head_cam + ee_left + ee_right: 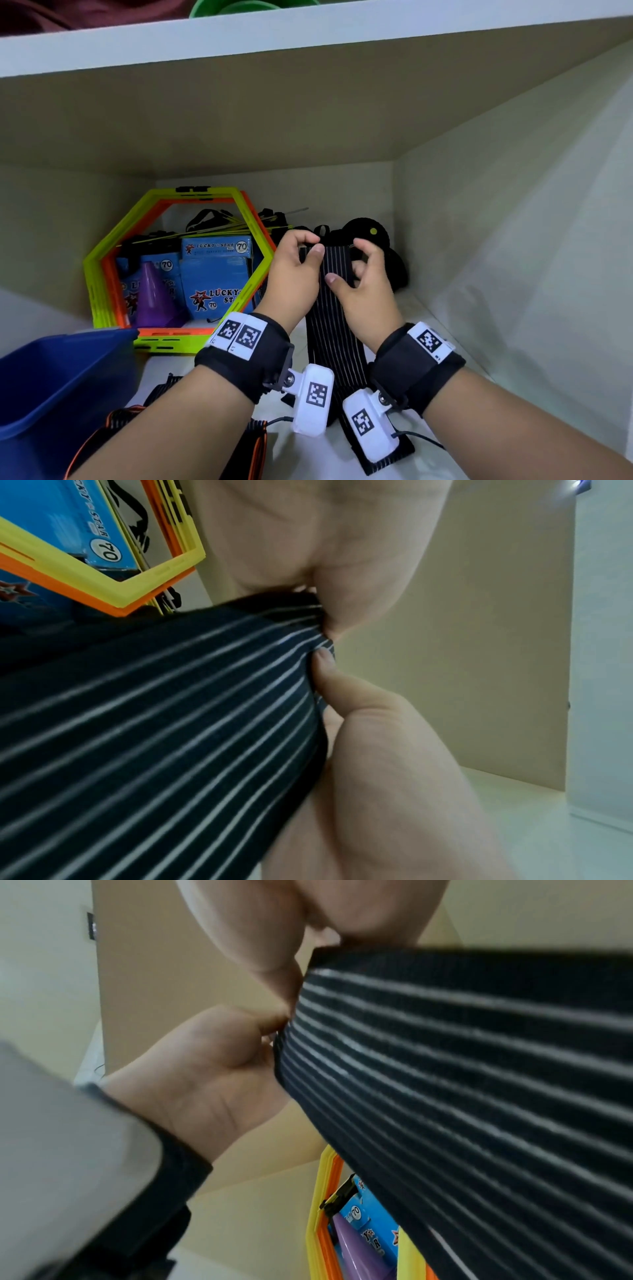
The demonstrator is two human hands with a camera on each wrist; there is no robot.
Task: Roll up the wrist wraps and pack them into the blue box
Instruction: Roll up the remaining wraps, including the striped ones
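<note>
A black wrist wrap (329, 342) with thin white stripes hangs from my two hands down to the white shelf floor. My left hand (308, 250) pinches its top left edge, and my right hand (356, 260) pinches the top right edge, with the thumb on the front. The left wrist view shows the wrap (154, 737) stretched flat, with my left hand (318, 610) gripping its edge. In the right wrist view my right hand (308, 961) holds the wrap (462, 1069) at its top corner. The blue box (68, 339) stands at the lower left. More wraps with orange edges (116, 421) lie beside it.
Yellow and orange hexagon rings (102, 274) lean at the back left, around blue Lucky Star cartons (215, 284) and a purple cone (154, 294). Black gear (366, 233) sits behind my hands. A shelf board (308, 44) runs overhead and a white wall (513, 240) closes the right side.
</note>
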